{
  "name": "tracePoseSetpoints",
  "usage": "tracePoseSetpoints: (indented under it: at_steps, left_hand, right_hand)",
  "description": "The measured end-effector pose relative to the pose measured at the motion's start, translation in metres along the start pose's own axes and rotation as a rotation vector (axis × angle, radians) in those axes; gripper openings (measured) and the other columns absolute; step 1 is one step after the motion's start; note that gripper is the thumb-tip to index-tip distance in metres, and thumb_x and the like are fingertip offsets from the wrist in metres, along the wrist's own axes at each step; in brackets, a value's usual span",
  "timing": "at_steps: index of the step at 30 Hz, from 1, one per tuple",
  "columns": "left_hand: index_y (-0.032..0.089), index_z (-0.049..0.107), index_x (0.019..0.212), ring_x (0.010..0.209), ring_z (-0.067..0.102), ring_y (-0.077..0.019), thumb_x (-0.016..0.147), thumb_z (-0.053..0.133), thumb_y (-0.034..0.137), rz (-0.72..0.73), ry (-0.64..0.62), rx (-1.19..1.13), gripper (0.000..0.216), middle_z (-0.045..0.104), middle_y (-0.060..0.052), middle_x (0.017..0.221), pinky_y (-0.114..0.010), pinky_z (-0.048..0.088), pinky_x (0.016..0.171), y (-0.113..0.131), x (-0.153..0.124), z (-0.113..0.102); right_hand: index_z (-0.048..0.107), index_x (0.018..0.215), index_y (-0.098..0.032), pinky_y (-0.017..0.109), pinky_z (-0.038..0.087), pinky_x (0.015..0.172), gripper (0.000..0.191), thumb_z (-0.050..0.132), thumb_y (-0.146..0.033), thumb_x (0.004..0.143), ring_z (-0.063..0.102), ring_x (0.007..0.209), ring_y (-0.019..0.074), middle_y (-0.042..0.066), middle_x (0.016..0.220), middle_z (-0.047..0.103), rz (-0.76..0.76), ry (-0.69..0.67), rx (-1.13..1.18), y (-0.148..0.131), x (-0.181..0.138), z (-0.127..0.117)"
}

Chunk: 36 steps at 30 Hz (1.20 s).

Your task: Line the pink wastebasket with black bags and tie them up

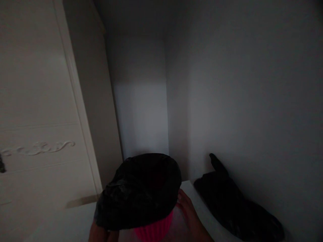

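Note:
A pink ribbed trash bin [155,230] stands at the bottom middle, its upper part covered by a black trash bag [121,205]. The bag lines the opening and its edge is folded down over the outside, hanging lower on the left. My left hand [102,233] is at the bag's lower left edge, closed on it, with the fingers partly hidden beneath the plastic. On the right side, my right hand [188,208] has its fingers curled against the bag's folded edge, close to the bin's wall. The bin's inside is too dark to make out.
A crumpled black bag [234,205] lies at the right against the grey wall [239,101]. Below is a white surface [63,225]. A white cabinet [42,84] with carved ornament rises on the left. The light is dim.

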State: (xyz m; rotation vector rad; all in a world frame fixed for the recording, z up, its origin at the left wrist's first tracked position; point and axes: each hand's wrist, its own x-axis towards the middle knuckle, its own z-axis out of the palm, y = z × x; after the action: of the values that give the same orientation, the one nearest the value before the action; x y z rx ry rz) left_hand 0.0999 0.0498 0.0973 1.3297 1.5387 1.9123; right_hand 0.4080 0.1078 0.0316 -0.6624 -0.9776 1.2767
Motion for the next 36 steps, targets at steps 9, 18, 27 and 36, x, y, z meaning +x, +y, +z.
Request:
tracePoseSetpoints:
  at_steps: [9, 18, 27, 36]
  left_hand:
    - [0.028, 0.085, 0.092, 0.109, 0.074, -0.0442, 0.065, 0.076, 0.052, 0.216, -0.102, 0.216, 0.038, 0.084, -0.014, 0.104, -0.05, 0.059, 0.098, 0.07, 0.025, 0.011]
    - [0.032, 0.088, 0.089, 0.121, 0.065, -0.0525, 0.048, 0.095, 0.04, 0.128, -0.307, 0.148, 0.042, 0.082, -0.017, 0.109, -0.06, 0.044, 0.118, 0.094, 0.005, 0.029]
    - [0.027, 0.084, 0.075, 0.087, 0.073, -0.0384, 0.077, 0.073, 0.056, 0.289, -0.334, 0.34, 0.031, 0.081, -0.013, 0.08, -0.045, 0.054, 0.082, 0.133, 0.006, 0.051]
    - [0.027, 0.083, 0.068, 0.082, 0.076, -0.0358, 0.087, 0.066, 0.047, 0.337, -0.319, 0.345, 0.033, 0.083, -0.013, 0.08, -0.044, 0.051, 0.078, 0.157, 0.01, 0.084]
  right_hand:
    - [0.076, 0.13, -0.03, 0.056, 0.048, 0.117, 0.058, 0.078, -0.067, 0.085, 0.06, 0.141, 0.0351, 0.008, 0.142, 0.074, 0.017, 0.025, -0.017, 0.011, 0.003, -0.008]
    - [0.079, 0.122, -0.03, 0.054, 0.049, 0.115, 0.058, 0.072, -0.074, 0.086, 0.066, 0.134, 0.0354, 0.009, 0.134, 0.078, -0.035, 0.024, -0.014, 0.016, 0.009, -0.008]
    - [0.056, 0.152, -0.038, 0.056, 0.045, 0.117, 0.07, 0.071, -0.069, 0.091, 0.062, 0.134, 0.0351, 0.008, 0.164, 0.054, -0.317, 0.139, -0.22, 0.002, 0.006, -0.009]
    - [0.052, 0.156, -0.037, 0.062, 0.03, 0.129, 0.082, 0.089, -0.042, 0.082, 0.044, 0.152, 0.0414, 0.009, 0.166, 0.049, -0.71, 0.218, -0.589, -0.029, -0.006, 0.022]
